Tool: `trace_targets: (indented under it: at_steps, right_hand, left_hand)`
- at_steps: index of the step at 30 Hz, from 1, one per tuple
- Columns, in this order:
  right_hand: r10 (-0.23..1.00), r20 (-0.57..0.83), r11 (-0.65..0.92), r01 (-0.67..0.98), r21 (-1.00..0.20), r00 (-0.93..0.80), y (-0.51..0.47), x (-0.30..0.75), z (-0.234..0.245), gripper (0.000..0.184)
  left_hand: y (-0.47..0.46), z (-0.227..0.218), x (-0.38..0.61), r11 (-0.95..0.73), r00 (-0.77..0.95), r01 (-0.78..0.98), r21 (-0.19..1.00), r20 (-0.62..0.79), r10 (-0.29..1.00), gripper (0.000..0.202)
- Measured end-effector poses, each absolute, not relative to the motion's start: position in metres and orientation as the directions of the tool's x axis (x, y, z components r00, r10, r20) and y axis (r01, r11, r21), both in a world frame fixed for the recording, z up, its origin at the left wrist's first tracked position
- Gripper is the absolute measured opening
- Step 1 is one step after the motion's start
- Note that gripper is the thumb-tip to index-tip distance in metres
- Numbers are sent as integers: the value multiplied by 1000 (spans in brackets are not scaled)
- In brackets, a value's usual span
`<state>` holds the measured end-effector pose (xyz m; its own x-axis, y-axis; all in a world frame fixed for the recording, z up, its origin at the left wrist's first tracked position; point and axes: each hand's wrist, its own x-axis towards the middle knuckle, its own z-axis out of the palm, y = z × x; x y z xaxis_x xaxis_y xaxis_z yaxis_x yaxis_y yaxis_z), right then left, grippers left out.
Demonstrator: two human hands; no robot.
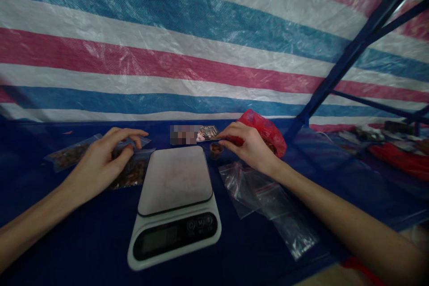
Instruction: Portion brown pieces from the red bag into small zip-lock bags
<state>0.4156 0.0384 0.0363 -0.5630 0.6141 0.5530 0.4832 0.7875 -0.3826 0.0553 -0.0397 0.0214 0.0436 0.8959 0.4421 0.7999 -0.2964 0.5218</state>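
My left hand hovers with fingers bent and apart over clear zip bags. One bag of brown pieces lies partly under the fingers, and another bag of brown bits lies farther left. My right hand reaches to a small cup holding brown pieces. Its thumb and index fingertips are slightly apart at the cup's rim; whether they touch it is hard to tell. Between the hands sits a white kitchen scale with nothing on its plate and a dark display.
Flat zip bags lie right of the scale. A red plastic bag stands behind my right hand. A printed packet, partly blurred out, lies behind the scale. Striped sheeting and a blue metal frame border the blue table.
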Motion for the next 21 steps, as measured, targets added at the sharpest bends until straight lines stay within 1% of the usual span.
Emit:
trace_targets:
  at_steps: [3, 5, 7, 9, 11, 13, 15, 18, 21]
  right_hand:
    - [620, 571, 782, 490, -386, -539, 40, 427, 48, 19]
    - [625, 560, 780, 468, -416, -544, 35, 440, 58, 21]
    - [637, 466, 767, 440, -467, -614, 23, 456, 64, 16]
    - [628, 325, 748, 435, -501, -707, 8, 474, 64, 13]
    - [628, 241, 744, 481, -463, -740, -6, 491, 58, 15]
    - [653, 213, 740, 552, -385, -726, -17, 504, 51, 17]
    - [671, 195, 730, 591, -344, -716, -25, 513, 47, 19]
    - [659, 157, 729, 574, -372, -735, -33, 519, 47, 17]
    - [650, 167, 732, 553, -397, -741, -37, 519, 46, 16]
  left_hand:
    - [-39, 20, 53, -294, 54, 818, 494, 443, 895, 37]
    - [-39, 20, 52, -303, 61, 820, 486, 453, 890, 36]
    - [-39, 20, 52, -320, 63, 815, 482, 476, 877, 34]
    - [-38, 21, 52, -330, 63, 810, 486, 487, 871, 33]
    - [-38, 21, 52, -326, 65, 811, 486, 480, 875, 33]
    - [-39, 23, 53, -325, 73, 819, 473, 476, 876, 32]
    - [-39, 24, 55, -330, 77, 824, 460, 486, 870, 31]
    - [-40, 28, 57, -349, 84, 825, 445, 515, 853, 31]
    - [-41, 32, 58, -365, 97, 841, 399, 553, 827, 31]
